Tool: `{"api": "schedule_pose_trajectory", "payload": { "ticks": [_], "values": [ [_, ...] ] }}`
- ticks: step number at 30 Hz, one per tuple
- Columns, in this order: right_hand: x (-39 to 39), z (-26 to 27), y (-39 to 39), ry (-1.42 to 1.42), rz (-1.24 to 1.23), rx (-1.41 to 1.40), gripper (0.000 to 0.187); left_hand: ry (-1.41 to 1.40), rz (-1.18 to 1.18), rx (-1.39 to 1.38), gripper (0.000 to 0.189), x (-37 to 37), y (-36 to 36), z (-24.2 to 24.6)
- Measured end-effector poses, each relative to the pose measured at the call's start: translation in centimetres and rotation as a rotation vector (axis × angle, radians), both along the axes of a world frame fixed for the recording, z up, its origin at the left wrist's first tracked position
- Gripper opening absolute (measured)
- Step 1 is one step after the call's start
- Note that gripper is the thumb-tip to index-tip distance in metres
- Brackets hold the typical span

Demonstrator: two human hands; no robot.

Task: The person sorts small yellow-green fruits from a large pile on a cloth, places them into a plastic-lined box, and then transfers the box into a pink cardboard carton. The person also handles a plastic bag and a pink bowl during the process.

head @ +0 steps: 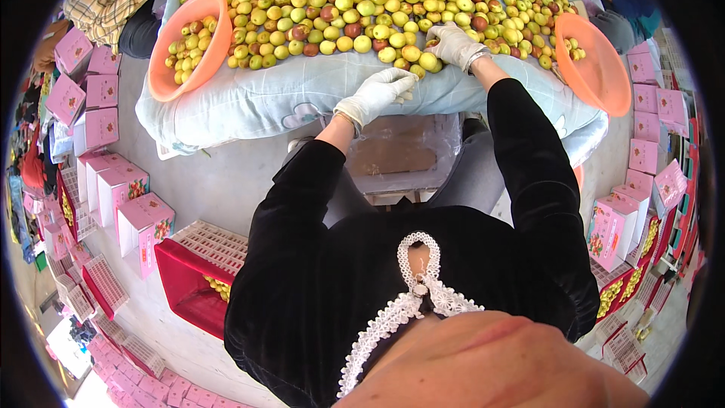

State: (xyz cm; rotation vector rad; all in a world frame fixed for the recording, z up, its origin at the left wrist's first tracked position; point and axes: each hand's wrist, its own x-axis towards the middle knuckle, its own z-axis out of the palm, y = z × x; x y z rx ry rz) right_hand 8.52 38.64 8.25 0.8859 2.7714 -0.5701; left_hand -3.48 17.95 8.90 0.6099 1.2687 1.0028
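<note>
A thick layer of green, yellow and red-brown jujubes [340,3] covers a table padded with a pale blue quilted cloth [255,96]. My right hand [457,46], in a white glove, reaches into the near edge of the fruit. Its fingertips touch jujubes, but whether it grips one is hidden. My left hand [376,93], also gloved in white, hovers by the cloth's front edge with its fingers curled and their tips close to the nearest jujubes. What lies inside its fingers cannot be seen.
Orange plastic bowls with jujubes tilt at the table's left [221,39] and right [600,82] corners. Other people sit at the left [99,5] and right [623,17]. Pink cartons [144,226] and a red-lined plastic crate [187,289] stand on the floor behind me.
</note>
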Motion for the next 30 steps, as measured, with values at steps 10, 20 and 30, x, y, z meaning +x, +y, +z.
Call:
{"api": "schedule_pose_trajectory", "payload": {
  "ticks": [10, 20, 30],
  "values": [
    [-0.2, 5.7, -2.9, 0.613, -0.487, -0.801, 0.037, 0.035, 0.299, 0.421, 0.034, -0.2, 0.1, 0.8],
    [0.5, 5.9, -10.0, 0.740, -0.500, -1.518, 0.042, 0.052, 0.445, 0.482, 0.036, -1.4, -0.2, 0.8],
    [2.2, 2.4, -8.6, 0.955, -0.446, -2.002, 0.042, -0.099, 0.343, 0.275, 0.041, -2.4, -0.7, 1.9]
  ]
}}
